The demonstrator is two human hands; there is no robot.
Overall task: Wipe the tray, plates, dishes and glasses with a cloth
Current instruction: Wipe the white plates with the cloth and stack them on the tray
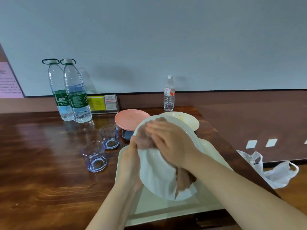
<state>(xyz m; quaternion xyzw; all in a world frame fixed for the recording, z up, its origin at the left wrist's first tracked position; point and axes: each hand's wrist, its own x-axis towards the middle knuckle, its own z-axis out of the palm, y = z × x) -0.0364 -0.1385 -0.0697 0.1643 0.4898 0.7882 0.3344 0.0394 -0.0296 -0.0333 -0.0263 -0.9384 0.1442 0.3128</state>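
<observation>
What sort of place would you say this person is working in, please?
Probably a canteen or small eatery. A wooden counter along a wall holds a serving tray, used plates such as the pink plate, and a card stand by the wall.

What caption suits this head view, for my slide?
Left hand tilts a white plate; right hand wipes with cloth.

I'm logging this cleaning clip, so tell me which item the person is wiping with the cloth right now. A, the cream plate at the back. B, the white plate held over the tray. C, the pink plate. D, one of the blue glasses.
B: the left hand holds the white plate tilted above the tray, while the right hand presses the brownish cloth against it.
</observation>
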